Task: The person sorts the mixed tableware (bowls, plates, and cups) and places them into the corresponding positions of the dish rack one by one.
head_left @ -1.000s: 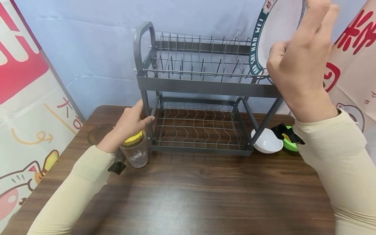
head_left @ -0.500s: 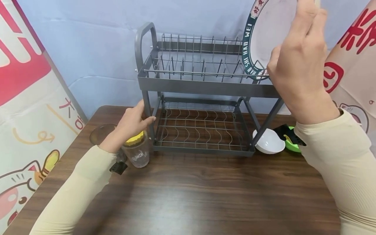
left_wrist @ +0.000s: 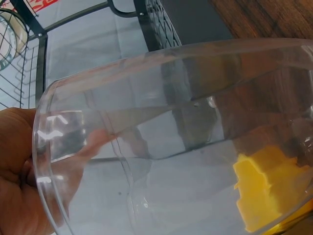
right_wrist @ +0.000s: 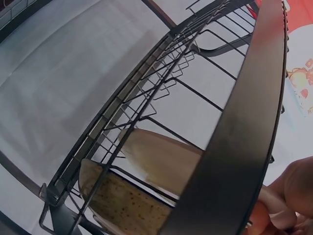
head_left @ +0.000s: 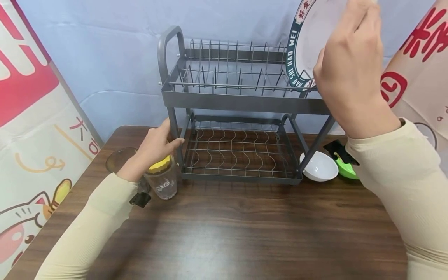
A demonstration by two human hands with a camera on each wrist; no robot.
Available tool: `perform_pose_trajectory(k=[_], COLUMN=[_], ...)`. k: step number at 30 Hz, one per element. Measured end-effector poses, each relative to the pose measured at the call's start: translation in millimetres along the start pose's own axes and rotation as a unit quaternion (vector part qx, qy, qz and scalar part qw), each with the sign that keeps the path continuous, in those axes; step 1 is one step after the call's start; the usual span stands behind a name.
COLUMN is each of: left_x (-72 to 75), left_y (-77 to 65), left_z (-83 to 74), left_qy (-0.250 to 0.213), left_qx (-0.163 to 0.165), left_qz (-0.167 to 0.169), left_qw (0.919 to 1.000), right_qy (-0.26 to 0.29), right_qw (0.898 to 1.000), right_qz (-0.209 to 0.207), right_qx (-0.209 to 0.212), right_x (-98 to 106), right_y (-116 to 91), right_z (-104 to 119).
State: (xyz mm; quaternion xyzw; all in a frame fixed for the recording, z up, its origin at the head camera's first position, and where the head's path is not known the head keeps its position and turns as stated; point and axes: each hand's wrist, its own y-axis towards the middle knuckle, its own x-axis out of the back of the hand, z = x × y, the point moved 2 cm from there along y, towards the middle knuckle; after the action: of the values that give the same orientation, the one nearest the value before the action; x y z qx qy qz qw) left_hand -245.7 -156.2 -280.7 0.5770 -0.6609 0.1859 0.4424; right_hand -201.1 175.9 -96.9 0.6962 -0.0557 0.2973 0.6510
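A white plate with a green lettered rim (head_left: 293, 50) stands upright at the right end of the dish rack's upper tier. My right hand (head_left: 353, 70) holds its right side; the fingertips are hidden. Low in the grey two-tier dish rack (head_left: 245, 102), the right wrist view shows a pale dish edge (right_wrist: 161, 154) and a brown speckled surface (right_wrist: 129, 205) among the wires. My left hand (head_left: 155, 144) grips the rack's left front post, thumb in front and fingers behind. In the left wrist view that hand (left_wrist: 17, 171) is partly behind a clear cup (left_wrist: 171, 191).
Beside the left post stand a clear cup with a yellow thing (head_left: 160, 165) at its top and a dark glass vessel (head_left: 120, 159), partly behind my forearm. Right of the rack sit a white bowl (head_left: 320, 167) and a green dish (head_left: 346, 169). Brown tabletop (head_left: 238, 233) lies in front.
My right hand and the plate have moved left along the upper tier, mostly in the first half second. The left hand stays on the post.
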Motion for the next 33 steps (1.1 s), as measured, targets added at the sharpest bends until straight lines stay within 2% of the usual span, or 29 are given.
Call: perform_pose_trajectory(k=[3, 9, 18, 33], left_x=[0.3, 1.1, 1.2, 0.7], left_y=[-0.5, -1.4, -0.7, 0.6], left_z=[-0.7, -1.9, -0.8, 0.6], left_qy=[0.0, 0.001, 0.002, 0.005], left_qx=[0.001, -0.001, 0.002, -0.001], left_qz=[0.0, 0.0, 0.002, -0.002], left_qw=[1.0, 1.0, 1.0, 1.0], right_qy=[-0.007, -0.013, -0.053, -0.037], right_qw=[1.0, 0.999, 0.998, 0.997], right_qz=[0.019, 0.031, 0.043, 0.066], right_qx=[-0.012, -0.027, -0.01, -0.023], right_x=[0.1, -0.9, -9.5, -6.4], right_y=[4.1, 10.1, 16.2, 11.9], right_z=[-0.1, -0.4, -2.7, 1.3])
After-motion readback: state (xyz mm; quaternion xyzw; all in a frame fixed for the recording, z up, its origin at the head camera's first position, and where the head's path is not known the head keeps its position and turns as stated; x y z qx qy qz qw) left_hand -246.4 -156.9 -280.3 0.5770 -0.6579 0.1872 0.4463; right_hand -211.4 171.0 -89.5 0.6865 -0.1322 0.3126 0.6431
